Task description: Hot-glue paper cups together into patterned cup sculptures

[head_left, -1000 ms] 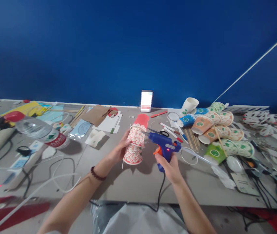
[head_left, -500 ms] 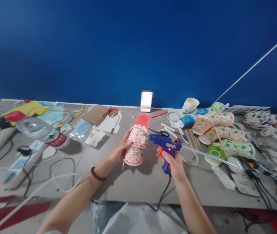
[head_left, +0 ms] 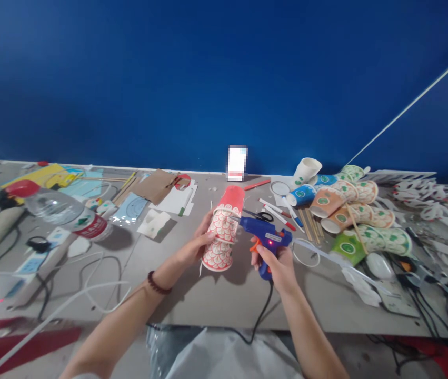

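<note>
My left hand is wrapped round the left side of a column of red-and-white paper cups, joined end to end and tilted above the table. The far cup is plain red toward its end, and white scale-patterned cups are nearer me. In my right hand is a blue glue gun with a lit red light and an orange trigger. Its nozzle points left at the rim between the red cup and the patterned cup; whether it touches is hard to tell. A long clear glue stick sticks out of its back.
Several joined paper cups lie at the right, near wooden sticks, markers and scissors. At the left are a water bottle, a power strip and cables. A lit phone leans against the blue wall.
The cup column has shifted slightly right and toward me. My right hand drew the glue gun back to the right, then brought it left again to the rim.
</note>
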Demonstrator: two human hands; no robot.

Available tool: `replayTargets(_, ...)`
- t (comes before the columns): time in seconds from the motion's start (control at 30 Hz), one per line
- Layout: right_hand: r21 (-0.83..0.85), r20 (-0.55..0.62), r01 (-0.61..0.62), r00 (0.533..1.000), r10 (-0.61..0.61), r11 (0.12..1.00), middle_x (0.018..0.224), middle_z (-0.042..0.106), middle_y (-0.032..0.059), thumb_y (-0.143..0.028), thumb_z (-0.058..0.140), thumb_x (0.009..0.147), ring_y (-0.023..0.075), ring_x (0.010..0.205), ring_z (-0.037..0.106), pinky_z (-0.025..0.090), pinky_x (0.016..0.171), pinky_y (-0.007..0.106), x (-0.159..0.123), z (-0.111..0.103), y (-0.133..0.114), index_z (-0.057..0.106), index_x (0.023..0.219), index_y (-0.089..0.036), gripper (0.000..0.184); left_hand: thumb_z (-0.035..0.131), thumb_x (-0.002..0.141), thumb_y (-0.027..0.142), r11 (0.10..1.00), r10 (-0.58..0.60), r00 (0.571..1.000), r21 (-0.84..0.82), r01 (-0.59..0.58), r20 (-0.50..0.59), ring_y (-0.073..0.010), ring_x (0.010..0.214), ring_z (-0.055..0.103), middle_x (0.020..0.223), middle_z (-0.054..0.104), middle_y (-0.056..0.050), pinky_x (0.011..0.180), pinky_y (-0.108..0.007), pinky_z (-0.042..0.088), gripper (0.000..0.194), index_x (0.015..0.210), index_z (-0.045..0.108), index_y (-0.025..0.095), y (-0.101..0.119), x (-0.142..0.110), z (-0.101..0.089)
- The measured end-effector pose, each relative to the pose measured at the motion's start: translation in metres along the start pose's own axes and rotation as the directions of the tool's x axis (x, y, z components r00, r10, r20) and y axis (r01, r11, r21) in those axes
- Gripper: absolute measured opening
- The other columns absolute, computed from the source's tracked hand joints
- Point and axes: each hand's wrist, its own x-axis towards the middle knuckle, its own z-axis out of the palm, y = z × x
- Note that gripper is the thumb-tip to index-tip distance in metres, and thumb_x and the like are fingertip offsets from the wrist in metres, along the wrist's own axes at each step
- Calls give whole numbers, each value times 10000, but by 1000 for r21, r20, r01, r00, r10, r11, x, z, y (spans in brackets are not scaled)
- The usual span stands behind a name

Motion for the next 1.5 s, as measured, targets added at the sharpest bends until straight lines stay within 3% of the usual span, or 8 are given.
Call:
replayTargets(0.67, -138, -11, 71, 997, -73, 988, 508, 595, -20, -451, 662, 820, 110, 431, 520, 453, 467, 241, -3, -1, -3, 655, 851, -160, 293, 771, 740, 337, 997, 47, 999, 54, -47, -4, -325, 1139, 605, 1413, 517, -127, 929, -450, 507, 869, 1486, 326, 339, 2, -1, 2)
replayTargets(1.1, -128, -40, 12, 999, -17, 992, 476, 578, -27, -460, 717, 740, 107, 407, 505, 441, 445, 239, -5, 5, -10, 632, 781, -167, 307, 781, 724, 306, 997, 55, 998, 49, -53, -44, -335, 1194, 574, 1455, 479, -112, 952, -464, 512, 861, 1473, 359, 349, 2, -1, 2)
replayTargets(1.37, -116, -14, -1, 1000, 0, 993, 447, 531, -42, -483, 685, 777, 93, 389, 451, 387, 424, 227, -7, 1, -8, 655, 845, -146, 346, 760, 749, 319, 995, 55, 998, 82, -53, -18, -316, 1140, 601, 1436, 491, -108, 921, -458, 534, 845, 1478, 337, 369, 2, -2, 1)
replayTargets(1.5, -126, -30, -1, 1000, -2, 992, 430, 521, -37, -494, 689, 767, 91, 382, 442, 374, 417, 225, -7, 2, -10, 644, 780, -145, 352, 743, 766, 335, 992, 56, 998, 110, -55, -3, -307, 1099, 616, 1452, 466, -117, 865, -444, 559, 843, 1487, 307, 372, 1, -2, 1)
